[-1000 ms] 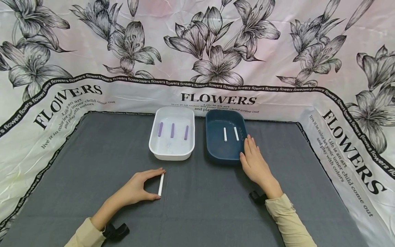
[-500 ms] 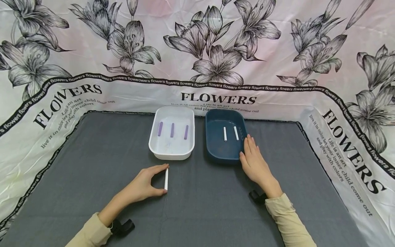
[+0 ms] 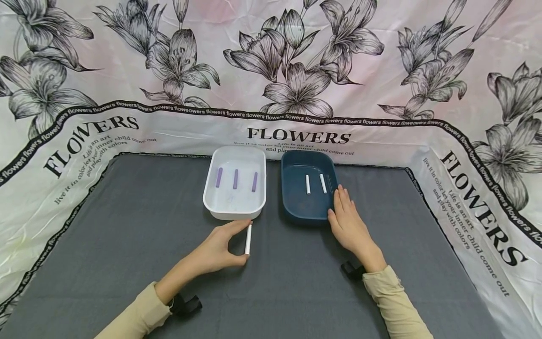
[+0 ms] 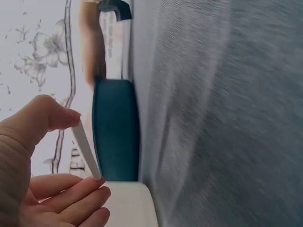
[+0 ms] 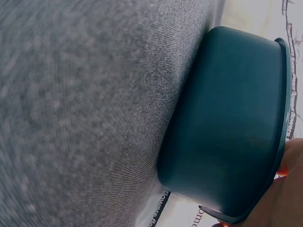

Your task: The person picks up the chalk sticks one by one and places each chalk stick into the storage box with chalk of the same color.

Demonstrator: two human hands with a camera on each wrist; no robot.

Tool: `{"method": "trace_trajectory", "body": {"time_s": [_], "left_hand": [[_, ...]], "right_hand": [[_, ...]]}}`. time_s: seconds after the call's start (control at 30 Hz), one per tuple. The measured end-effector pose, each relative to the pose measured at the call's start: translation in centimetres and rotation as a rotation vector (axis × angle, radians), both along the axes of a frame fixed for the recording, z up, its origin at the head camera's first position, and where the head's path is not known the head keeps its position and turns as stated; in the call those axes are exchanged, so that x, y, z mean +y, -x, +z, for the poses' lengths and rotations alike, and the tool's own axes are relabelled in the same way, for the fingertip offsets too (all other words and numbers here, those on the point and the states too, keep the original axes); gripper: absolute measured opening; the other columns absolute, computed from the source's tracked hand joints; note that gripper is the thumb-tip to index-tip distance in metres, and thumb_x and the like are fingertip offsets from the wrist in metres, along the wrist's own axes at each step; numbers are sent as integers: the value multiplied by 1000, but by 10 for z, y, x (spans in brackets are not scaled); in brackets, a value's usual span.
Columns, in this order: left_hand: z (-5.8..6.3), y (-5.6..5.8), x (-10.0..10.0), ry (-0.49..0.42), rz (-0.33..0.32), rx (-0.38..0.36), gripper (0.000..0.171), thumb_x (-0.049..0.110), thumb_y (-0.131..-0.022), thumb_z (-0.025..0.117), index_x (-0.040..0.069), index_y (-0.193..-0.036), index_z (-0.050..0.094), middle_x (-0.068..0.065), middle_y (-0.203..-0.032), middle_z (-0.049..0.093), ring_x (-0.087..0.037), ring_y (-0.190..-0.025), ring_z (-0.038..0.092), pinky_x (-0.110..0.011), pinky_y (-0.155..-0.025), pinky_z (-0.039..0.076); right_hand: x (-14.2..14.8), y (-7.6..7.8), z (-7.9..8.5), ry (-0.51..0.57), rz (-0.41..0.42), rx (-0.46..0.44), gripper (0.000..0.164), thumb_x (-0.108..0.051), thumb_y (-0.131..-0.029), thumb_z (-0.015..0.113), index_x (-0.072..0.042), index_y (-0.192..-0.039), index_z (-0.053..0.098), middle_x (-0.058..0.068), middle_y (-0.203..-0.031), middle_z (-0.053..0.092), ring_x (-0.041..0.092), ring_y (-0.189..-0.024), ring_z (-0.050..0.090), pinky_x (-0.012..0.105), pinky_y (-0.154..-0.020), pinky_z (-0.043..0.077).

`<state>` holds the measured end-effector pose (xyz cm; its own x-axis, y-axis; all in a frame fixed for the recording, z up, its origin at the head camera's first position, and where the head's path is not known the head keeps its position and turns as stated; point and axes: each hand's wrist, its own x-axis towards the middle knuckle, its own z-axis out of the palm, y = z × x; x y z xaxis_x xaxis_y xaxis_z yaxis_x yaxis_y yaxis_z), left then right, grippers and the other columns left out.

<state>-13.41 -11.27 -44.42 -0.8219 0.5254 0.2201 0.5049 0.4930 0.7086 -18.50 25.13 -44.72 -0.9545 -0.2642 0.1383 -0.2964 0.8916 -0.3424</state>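
Observation:
My left hand [image 3: 213,250] pinches a white chalk stick [image 3: 248,240] by its two ends, thumb at the near end and fingers at the far end. It hovers just in front of the white tub [image 3: 230,205], which holds three purple chalk sticks [image 3: 235,179]. In the left wrist view the chalk [image 4: 86,149] spans the gap between thumb and fingertips. The fingers of my right hand [image 3: 350,226] lie straight along the right side of the dark blue tub [image 3: 302,209]. Two white chalk sticks [image 3: 307,184] lie inside that tub.
Both tubs stand side by side at the back of a grey cloth [image 3: 139,212]. A flower-printed white cloth [image 3: 190,127] borders the grey area at the back and sides. A black strap mount [image 3: 186,306] sits at the left wrist.
My left hand has carried the white chalk stick rightward and slightly away from me, past the front of the white tub. My right hand stays against the blue tub.

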Motion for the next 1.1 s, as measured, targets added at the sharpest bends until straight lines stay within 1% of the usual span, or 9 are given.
{"method": "trace_trajectory", "body": {"time_s": [0.13,0.3,0.43,0.6,0.7,0.77,0.97,1.1], "left_hand": [[5,2,14,-23,-26,-7,80,13,-75,81,0,-146,47,-10,-142,55,-22,-131,50,-46,-105,44],[15,4,31,-60,-28,-9,79,13,-75,78,4,-147,47,-8,-144,54,-22,-133,49,-46,-105,43],[26,9,44,-84,-9,-16,82,13,-75,77,5,-149,44,-8,-147,51,-23,-137,45,-47,-107,41],[40,20,60,-114,32,-5,85,11,-73,76,5,-151,42,-11,-148,49,-25,-136,46,-48,-106,42],[47,28,68,-123,44,-2,86,9,-72,77,3,-150,41,-14,-147,50,-28,-134,48,-49,-105,43],[52,35,73,-122,54,-15,86,8,-72,77,2,-150,41,-14,-146,49,-29,-133,48,-49,-105,43],[68,60,87,-50,105,-78,88,12,-75,78,4,-152,37,-13,-152,43,-28,-138,42,-47,-105,42],[80,79,96,11,119,-110,89,15,-77,78,4,-154,34,-16,-154,39,-31,-140,38,-47,-105,42]], "right_hand": [[0,0,-1,-2,1,6,62,-23,-108,34,11,-154,10,24,-163,1,40,-150,4,59,-117,13],[1,0,-1,-1,5,11,62,-24,-108,33,11,-154,10,24,-163,2,40,-150,3,59,-117,13],[1,0,-1,-2,5,11,62,-24,-108,34,11,-154,11,24,-163,2,39,-150,2,59,-117,14],[1,1,-1,-4,5,9,62,-24,-108,33,11,-154,10,23,-164,1,36,-151,0,59,-117,13],[2,1,-1,-2,4,10,62,-24,-108,33,11,-154,10,24,-163,1,36,-151,0,59,-117,13],[2,1,-2,-1,4,12,62,-23,-108,34,11,-154,11,24,-163,2,36,-151,0,59,-117,13],[2,1,-2,-3,3,13,62,-23,-108,34,11,-154,11,25,-163,3,38,-150,2,60,-117,14],[2,1,-2,7,3,9,62,-24,-108,34,10,-154,10,24,-163,3,38,-150,3,58,-118,14]]}}
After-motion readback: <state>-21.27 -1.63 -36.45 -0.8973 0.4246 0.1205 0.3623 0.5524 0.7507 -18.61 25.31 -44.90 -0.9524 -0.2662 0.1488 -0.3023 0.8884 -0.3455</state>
